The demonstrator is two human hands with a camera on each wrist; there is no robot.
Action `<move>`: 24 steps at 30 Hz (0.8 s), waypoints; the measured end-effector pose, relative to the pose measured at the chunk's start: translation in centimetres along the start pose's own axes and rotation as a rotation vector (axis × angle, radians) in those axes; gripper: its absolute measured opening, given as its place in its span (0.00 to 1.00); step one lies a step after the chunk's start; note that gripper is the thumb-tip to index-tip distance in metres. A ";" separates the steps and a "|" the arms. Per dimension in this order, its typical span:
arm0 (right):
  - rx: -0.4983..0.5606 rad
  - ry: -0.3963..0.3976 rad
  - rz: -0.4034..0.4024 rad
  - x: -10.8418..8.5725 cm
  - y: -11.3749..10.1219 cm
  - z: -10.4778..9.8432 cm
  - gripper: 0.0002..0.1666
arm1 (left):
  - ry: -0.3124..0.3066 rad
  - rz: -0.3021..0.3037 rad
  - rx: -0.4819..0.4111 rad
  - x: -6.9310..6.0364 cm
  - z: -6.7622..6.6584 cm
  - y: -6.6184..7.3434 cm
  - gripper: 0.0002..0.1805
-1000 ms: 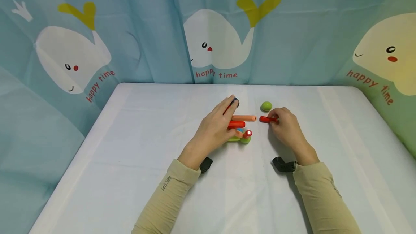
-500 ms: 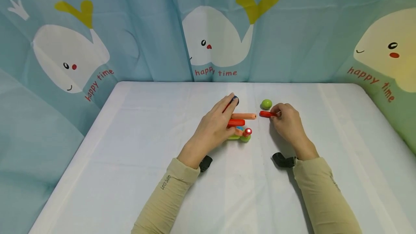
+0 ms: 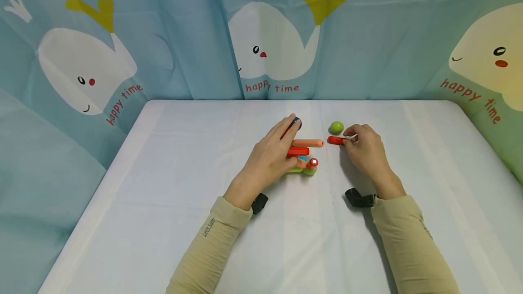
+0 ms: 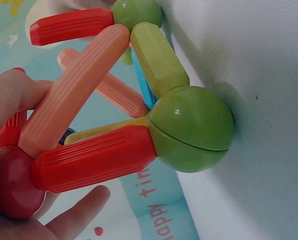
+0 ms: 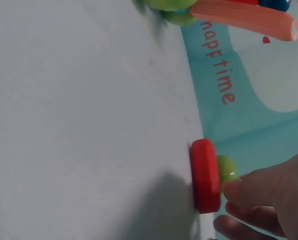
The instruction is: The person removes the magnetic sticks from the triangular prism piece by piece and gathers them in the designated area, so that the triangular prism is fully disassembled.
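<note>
My left hand (image 3: 267,160) grips a building-toy structure of sticks and balls, its thumb and fingers around the red ball (image 4: 18,182) at one corner. The left wrist view shows red stick (image 4: 96,159), salmon stick (image 4: 76,90) and yellow-green stick (image 4: 160,59) joined at green balls, the large green ball (image 4: 191,129) low against the table. A loose red stick (image 3: 336,140) lies on the table beside a loose green ball (image 3: 337,127). My right hand (image 3: 365,151) is at the stick's right end, thumb and index finger apart; contact is unclear.
White cloth covers the table (image 3: 163,194). A blue curtain (image 3: 188,35) printed with whales stands along the far and left edges. Black wrist devices (image 3: 359,198) stick out from both sleeves.
The loose red stick has moved nearer the loose green ball. My right hand has drawn back slightly to the right, its fingers parting from the stick. My left hand keeps its hold.
</note>
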State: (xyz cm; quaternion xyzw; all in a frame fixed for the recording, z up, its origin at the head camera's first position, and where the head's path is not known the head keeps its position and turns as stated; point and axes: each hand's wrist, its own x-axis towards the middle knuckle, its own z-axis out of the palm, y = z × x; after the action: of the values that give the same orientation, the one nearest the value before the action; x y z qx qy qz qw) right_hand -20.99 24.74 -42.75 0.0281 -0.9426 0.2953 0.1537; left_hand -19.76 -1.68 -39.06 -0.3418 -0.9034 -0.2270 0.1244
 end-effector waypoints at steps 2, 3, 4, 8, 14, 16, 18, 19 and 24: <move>0.002 0.000 -0.004 0.0 -0.3 -0.2 0.08 | 0.000 0.001 0.001 0.0 -0.1 0.0 0.53; 0.003 0.002 -0.008 0.0 -0.4 -0.3 0.08 | -0.001 0.000 -0.001 0.0 -0.1 0.0 0.53; 0.006 0.006 -0.013 0.0 -0.6 -0.4 0.08 | 0.000 0.000 0.000 0.0 -0.1 0.0 0.52; 0.034 0.045 -0.058 -0.1 -1.5 -0.9 0.09 | 0.001 0.006 -0.004 -0.1 -0.2 -0.1 0.52; 0.091 0.077 -0.118 -0.2 -3.0 -1.5 0.10 | -0.005 0.015 -0.027 -0.1 -0.4 -0.1 0.50; 0.104 0.084 -0.137 -0.2 -3.6 -1.8 0.10 | -0.007 0.020 -0.050 -0.1 -0.5 -0.1 0.50; 0.122 0.092 -0.164 -0.3 -4.3 -2.0 0.10 | -0.007 0.022 -0.073 -0.1 -0.6 -0.1 0.49; 0.130 0.095 -0.179 -0.4 -4.7 -2.1 0.10 | -0.010 0.020 -0.082 -0.1 -0.7 0.0 0.49; 0.155 0.086 -0.265 -0.9 -6.1 -2.4 0.08 | -0.033 -0.001 -0.097 0.0 -0.8 0.1 0.49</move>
State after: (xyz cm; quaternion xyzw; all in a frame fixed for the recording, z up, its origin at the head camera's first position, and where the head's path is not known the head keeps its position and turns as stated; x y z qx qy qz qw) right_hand -18.61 21.01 -37.81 0.1515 -0.8975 0.3451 0.2291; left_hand -19.62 -2.02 -38.32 -0.3507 -0.8934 -0.2650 0.0925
